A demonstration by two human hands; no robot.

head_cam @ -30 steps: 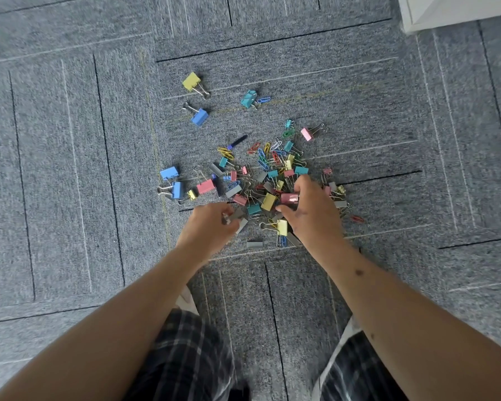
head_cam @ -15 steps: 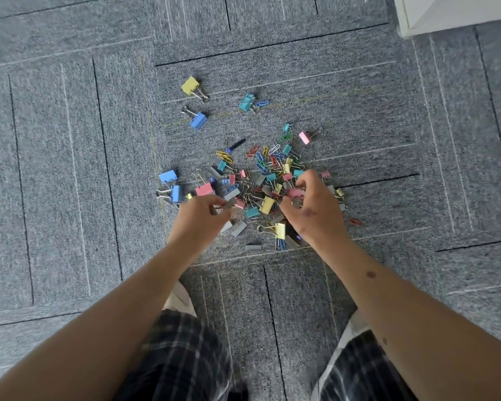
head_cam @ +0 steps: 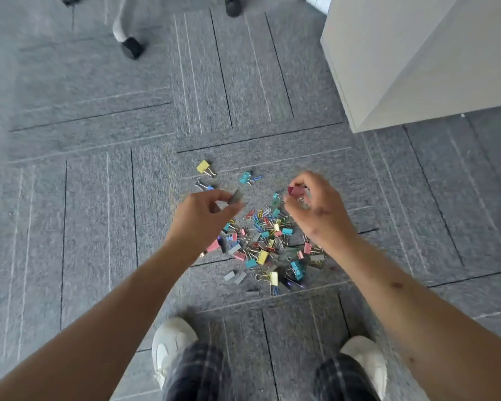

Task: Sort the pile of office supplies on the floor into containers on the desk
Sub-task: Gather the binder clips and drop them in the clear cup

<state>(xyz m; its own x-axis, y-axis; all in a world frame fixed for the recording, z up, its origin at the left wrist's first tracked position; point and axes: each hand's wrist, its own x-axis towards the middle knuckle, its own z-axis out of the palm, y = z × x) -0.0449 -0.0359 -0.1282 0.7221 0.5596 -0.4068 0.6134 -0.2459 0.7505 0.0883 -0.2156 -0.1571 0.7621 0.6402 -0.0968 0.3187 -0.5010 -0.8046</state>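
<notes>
Grey carpet-tile floor (head_cam: 70, 227) filled the view. A pale furniture block (head_cam: 417, 68) stood at upper right, its corner on the carpet beyond the pile. Plaid trousers (head_cam: 197, 374) and two white shoes, left shoe (head_cam: 171, 342) and right shoe (head_cam: 365, 360), were at the bottom edge.

The pile of office supplies (head_cam: 266, 247) lay on the carpet ahead of the shoes. It was a mix of binder clips and paper clips in pink, teal, yellow, grey and blue. Both forearms reached out over it.

Left hand (head_cam: 198, 224) was above the pile's left edge, thumb and fingertips pinching a grey binder clip (head_cam: 237, 196) clear of the floor. Right hand (head_cam: 321, 209) was above the pile's far right side, fingers curled round a dark red binder clip (head_cam: 297, 191). The hands were apart, not touching.

A black chair caster (head_cam: 132, 47) sat at top left, well apart from the pile.

Strays lay beyond the pile:
- a yellow binder clip (head_cam: 203, 167);
- a teal binder clip (head_cam: 246, 177);
- a blue binder clip (head_cam: 206, 187), just beside the left fingertips in view.
</notes>
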